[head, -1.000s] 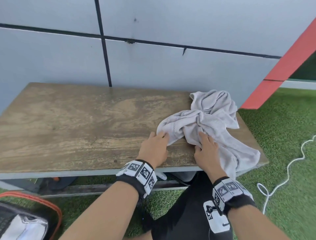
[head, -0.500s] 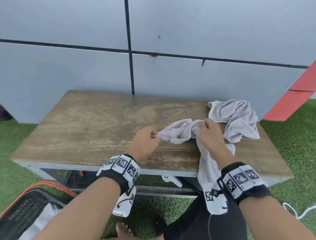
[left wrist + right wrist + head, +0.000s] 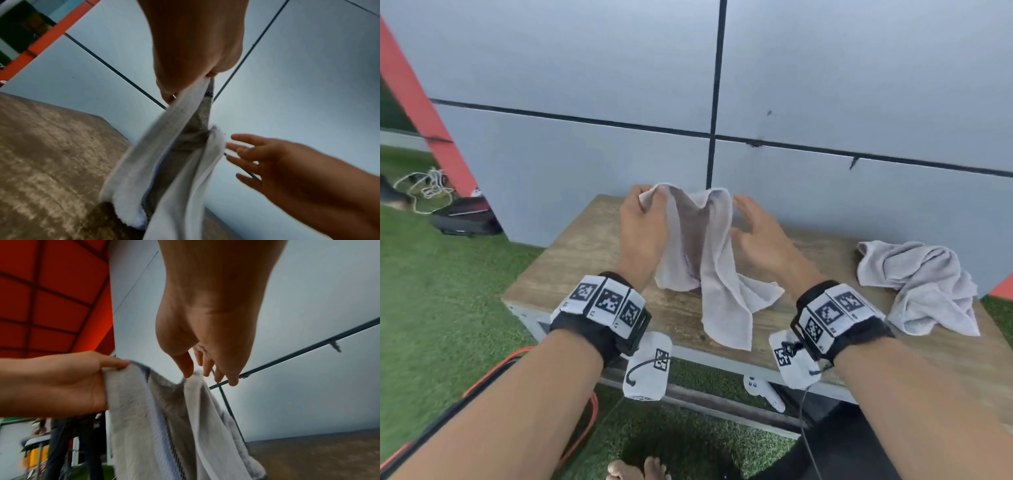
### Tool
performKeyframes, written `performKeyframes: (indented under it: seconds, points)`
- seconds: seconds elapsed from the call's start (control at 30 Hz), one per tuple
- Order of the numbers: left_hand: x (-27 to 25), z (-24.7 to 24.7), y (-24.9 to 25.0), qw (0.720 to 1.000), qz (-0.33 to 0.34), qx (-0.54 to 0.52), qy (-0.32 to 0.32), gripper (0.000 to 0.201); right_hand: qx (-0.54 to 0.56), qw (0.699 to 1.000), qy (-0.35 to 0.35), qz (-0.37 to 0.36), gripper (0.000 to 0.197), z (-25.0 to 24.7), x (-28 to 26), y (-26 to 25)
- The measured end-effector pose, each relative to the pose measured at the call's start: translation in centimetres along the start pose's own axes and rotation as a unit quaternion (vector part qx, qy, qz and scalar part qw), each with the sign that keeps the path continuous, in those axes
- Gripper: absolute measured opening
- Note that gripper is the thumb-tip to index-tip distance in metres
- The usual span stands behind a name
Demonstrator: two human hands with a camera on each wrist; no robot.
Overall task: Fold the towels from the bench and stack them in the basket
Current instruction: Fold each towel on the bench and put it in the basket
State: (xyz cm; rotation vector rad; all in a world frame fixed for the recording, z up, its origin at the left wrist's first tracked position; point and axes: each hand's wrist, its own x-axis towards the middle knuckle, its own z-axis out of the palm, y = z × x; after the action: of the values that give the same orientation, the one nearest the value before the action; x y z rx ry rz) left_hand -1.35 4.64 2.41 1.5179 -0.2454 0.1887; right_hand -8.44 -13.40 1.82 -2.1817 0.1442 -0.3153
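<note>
Left hand: the left hand [image 3: 642, 224] is raised above the bench [image 3: 592, 253], thumb and fingers pinching the top corner of the held towel [image 3: 709, 260].
Right hand: the right hand [image 3: 758, 236] is lifted beside the towel's other top edge, fingers [image 3: 244, 141] straight and spread, gripping nothing; the right wrist view shows the fingertips just at the cloth's edge, and I cannot tell whether they touch it.
Held towel: it hangs from the left hand in long folds, its lower end draped on the bench top near the front edge.
Second towel: the crumpled towel [image 3: 921, 284] lies in a heap at the bench's right end, well apart from both hands.
Basket: only an orange-rimmed edge of the basket [image 3: 582, 431] shows on the grass at lower left.
Change: half a second ago both hands pinched the towel low on the bench; now it is lifted upright, and the right hand has let go.
</note>
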Motion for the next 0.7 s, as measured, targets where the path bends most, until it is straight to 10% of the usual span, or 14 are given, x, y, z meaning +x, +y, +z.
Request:
performKeyframes:
  seconds: [0.13, 0.27, 0.6, 0.7]
  points:
    - [0.2, -0.9, 0.8, 0.997, 0.013, 0.049, -0.064, 0.022, 0.018, 0.999, -0.037, -0.033, 0.073, 2.6, -0.9, -0.9]
    - [-0.4, -0.4, 0.9, 0.978, 0.067, 0.086, -0.176, 0.028, 0.006, 0.990, -0.011, -0.143, 0.044, 4.2, -0.9, -2.8]
    - [-1.8, -1.0, -1.0, 0.936, -0.017, 0.149, -0.319, 0.021, 0.061, 0.983, 0.159, -0.068, 0.024, 0.7, -1.0, -2.3]
    - [-1.7, -2.2, -3.4, 0.922, -0.076, 0.203, -0.321, 0.047, 0.058, 0.976, 0.211, 0.000, 0.019, -0.4, -0.4, -0.7]
